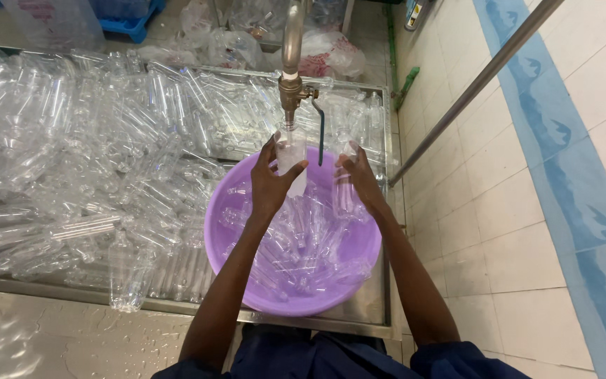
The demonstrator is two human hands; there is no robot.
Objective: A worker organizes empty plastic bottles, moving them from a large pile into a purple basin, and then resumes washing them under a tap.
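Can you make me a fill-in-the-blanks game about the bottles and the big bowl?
The left hand holds a clear bottle under the brass ____.
The basin full of bottles is coloured ____.
The right hand holds another ____.
The loose bottles lie piled on the basin's ____ side.

Missing words: tap; purple; bottle; left

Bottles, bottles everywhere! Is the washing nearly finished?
Not nearly. Some clear plastic bottles already lie in the round purple plastic basin. The left hand holds one bottle under the brass tap; the right hand holds another. A big heap waits on the steel table.
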